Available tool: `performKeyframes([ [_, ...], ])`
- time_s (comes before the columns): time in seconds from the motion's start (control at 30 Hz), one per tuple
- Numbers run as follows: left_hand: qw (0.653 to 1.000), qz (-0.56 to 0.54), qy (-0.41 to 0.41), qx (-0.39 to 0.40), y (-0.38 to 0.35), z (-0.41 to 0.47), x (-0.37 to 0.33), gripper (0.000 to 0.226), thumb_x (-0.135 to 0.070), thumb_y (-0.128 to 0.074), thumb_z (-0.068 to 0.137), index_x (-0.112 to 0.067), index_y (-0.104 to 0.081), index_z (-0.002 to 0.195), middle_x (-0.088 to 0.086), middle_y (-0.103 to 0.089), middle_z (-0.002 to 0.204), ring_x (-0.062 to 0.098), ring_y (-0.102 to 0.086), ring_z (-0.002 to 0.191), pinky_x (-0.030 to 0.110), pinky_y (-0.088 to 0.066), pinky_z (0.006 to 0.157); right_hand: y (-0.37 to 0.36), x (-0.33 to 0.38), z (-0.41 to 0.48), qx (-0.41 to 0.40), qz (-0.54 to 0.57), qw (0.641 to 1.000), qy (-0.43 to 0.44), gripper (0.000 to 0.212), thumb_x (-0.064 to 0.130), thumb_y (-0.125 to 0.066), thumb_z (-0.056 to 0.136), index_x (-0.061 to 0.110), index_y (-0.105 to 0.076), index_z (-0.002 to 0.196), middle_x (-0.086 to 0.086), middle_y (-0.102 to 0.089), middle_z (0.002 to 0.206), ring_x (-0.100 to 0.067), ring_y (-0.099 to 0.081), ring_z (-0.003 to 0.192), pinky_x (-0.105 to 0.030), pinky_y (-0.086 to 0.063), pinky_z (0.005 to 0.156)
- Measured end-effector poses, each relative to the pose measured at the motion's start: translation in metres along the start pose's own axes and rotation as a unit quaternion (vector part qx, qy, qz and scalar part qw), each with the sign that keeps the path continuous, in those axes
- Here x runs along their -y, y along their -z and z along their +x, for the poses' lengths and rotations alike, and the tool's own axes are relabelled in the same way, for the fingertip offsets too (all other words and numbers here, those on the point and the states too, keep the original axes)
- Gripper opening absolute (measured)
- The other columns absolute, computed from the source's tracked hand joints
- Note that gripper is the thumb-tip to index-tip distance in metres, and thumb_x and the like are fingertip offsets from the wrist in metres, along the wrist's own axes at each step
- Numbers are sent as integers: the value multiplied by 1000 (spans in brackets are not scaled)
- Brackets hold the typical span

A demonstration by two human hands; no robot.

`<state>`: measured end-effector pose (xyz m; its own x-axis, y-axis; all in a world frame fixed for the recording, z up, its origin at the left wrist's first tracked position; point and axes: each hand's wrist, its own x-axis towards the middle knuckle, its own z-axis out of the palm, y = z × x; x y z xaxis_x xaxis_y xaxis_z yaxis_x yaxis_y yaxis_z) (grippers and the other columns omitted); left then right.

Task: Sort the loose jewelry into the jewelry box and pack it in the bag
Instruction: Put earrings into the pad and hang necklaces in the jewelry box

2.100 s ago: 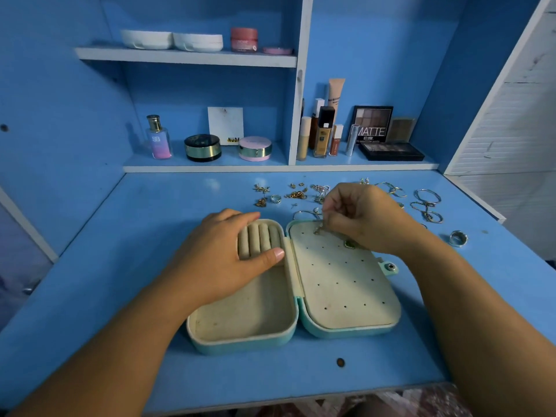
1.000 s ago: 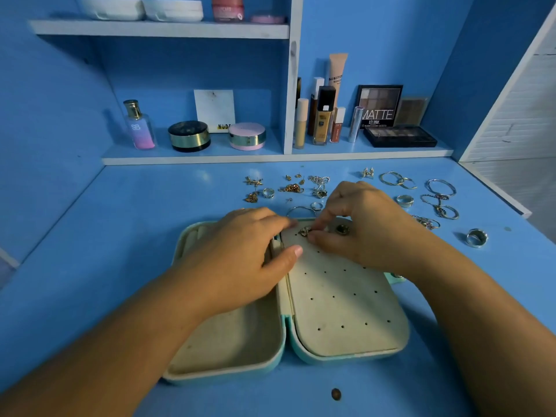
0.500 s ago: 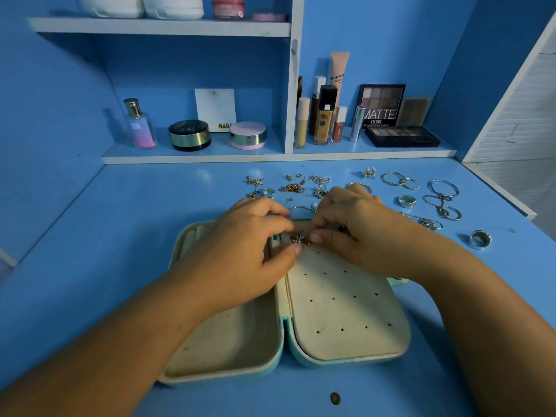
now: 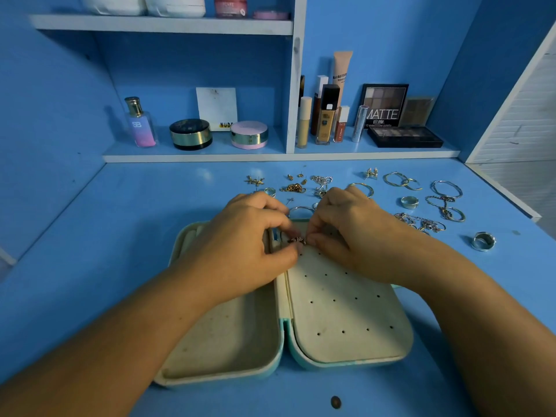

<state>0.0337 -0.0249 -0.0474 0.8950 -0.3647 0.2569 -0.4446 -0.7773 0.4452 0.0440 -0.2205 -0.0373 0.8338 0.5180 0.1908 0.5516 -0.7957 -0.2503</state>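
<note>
Legible markings: three items, all on the lower shelf, far side.
Perfume bottle (image 4: 140, 124), far left: "SB" in white. White card (image 4: 216, 108), right of it: "NUD" showing at the lower edge, the rest hidden. Eyeshadow palette lid (image 4: 383, 105), far right: "MATTE" in large white letters; the small line beneath is illegible. Tube (image 4: 342, 70) print is too small to read.
</note>
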Motion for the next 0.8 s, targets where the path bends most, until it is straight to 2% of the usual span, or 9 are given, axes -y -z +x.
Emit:
performKeyframes([
  [0.1,999,-47,21,5,-2,4,0,12,-42,-76,76,-36,-67,81,-27,-53,116,-10,-42,112,-2,-26,83,2,-1,-1,9,10,1000,-2,12,34,-55,91,28,-63,98,8,-46,100,-12,-36,97,-29,-33,85],
  [0.2,996,-79,30,16,-3,7,1,18,-38,-77,77,-39,-60,72,-26,-55,117,-7,-42,115,2,-25,88,6,-5,-4,9,58,998,-7,13,37,-63,86,36,-65,98,10,-48,99,-13,-39,98,-29,-36,85],
  [0.33,995,-98,17,17,-1,7,2,17,-34,-71,84,-42,-58,76,-28,-53,118,-6,-39,118,2,-24,91,8,-7,-4,20,81,997,7,14,42,-64,84,42,-65,98,16,-46,100,-11,-40,101,-25,-34,84],
  [0.47,992,-124,20,18,1,7,4,18,-29,-65,90,-41,-56,79,-28,-54,119,-5,-40,119,2,-27,88,5,-7,-1,-14,100,995,5,11,37,-64,85,36,-68,95,12,-51,98,-10,-43,97,-14,-32,80],
  [0.57,988,-148,24,26,2,8,4,17,-28,-61,92,-40,-56,81,-26,-56,120,-3,-42,120,3,-28,89,7,-8,0,-36,148,988,-3,8,30,-62,88,37,-65,89,11,-55,94,-5,-49,94,-18,-38,81],
  [0.7,987,-152,31,27,1,8,5,14,-32,-59,92,-41,-55,82,-19,-58,114,4,-51,108,18,-40,90,9,-7,-1,-49,203,978,-1,7,30,-62,89,33,-68,90,14,-58,93,-2,-57,92,-17,-44,82],
  [0.8,988,-145,39,24,2,6,3,11,-34,-59,92,-41,-56,84,-16,-56,102,3,-51,90,18,-42,78,8,-6,-3,-43,214,976,0,9,28,-64,88,34,-68,93,14,-60,92,-2,-57,92,-19,-46,82],
])
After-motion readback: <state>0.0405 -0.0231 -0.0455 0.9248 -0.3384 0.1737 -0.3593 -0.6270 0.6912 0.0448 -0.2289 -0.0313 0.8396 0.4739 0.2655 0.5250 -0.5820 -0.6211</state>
